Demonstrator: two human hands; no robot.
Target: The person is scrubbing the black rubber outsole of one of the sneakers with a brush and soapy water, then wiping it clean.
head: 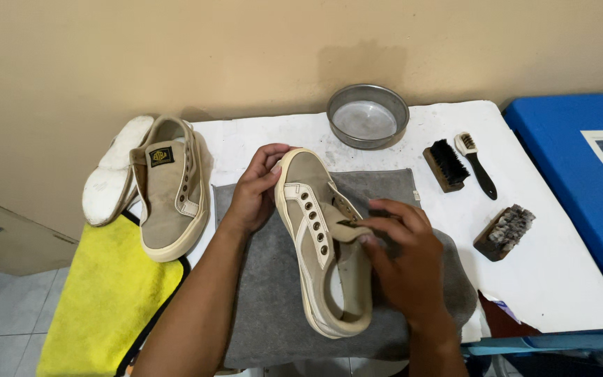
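Beige canvas low-top shoe [322, 244] without laces, cream rubber sole turned to the left, lying on its side on a grey felt-like cloth [273, 307] at the middle of the white-covered worktop [560, 279]. Left hand [256, 192]: fingers wrapped over the toe end of the shoe, grip closed on it. Right hand [403, 255]: thumb and fingertips pinched on the shoe's tongue near the eyelet row, palm over the open collar.

To the left, a second beige canvas shoe [170, 192] rests upright beside a white insole [114, 171], both partly on a yellow microfibre cloth with black edging [109, 293]. Behind the held shoe stands a round shallow metal bowl [367, 116]. To the right, well apart from the hands, lie a wooden brush with black bristles [446, 165], a small black-handled brush with pale bristles [476, 164] and a wooden brush with mixed grey bristles [504, 232]. A blue surface [581, 139] adjoins the worktop's right edge.
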